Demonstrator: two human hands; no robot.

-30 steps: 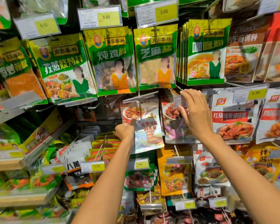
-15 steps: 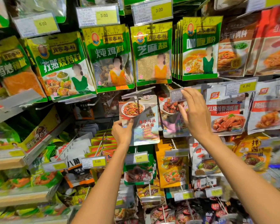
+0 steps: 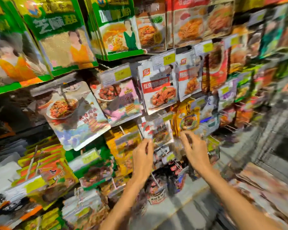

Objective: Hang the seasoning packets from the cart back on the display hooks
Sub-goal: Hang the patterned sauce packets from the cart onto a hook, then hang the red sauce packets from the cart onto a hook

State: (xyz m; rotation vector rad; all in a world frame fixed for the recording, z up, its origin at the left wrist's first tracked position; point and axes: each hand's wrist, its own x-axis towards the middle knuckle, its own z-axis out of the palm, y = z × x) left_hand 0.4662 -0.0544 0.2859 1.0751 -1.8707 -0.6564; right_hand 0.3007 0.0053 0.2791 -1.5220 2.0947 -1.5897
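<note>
Display wall of hanging seasoning packets, seen from head height and badly smeared by motion. Both hands are raised to the lower-middle rows and carry no packet that can be made out. The left hand [image 3: 142, 157] has its grip loosely bent, fingertips up, just beside the lower left corner of a small white packet with a dark dish printed on it [image 3: 160, 131]; the blur hides whether they touch. The right hand [image 3: 196, 151] has its grip spread, fingers pointing up at the bottom edge of a yellow packet [image 3: 187, 116] just above them. The white packet hangs between the two hands, long axis vertical like its neighbours, among them the red-and-white rib sauce packet [image 3: 158, 90] under its yellow price tag [image 3: 169, 58]. Every seasoning packet that can be identified is already on the wall. The cart cannot be picked out; only a grey smear fills the lower right. If the next packet lies there, it sits below and to the right of both grips, and the right hand is probably the nearer one.
</note>
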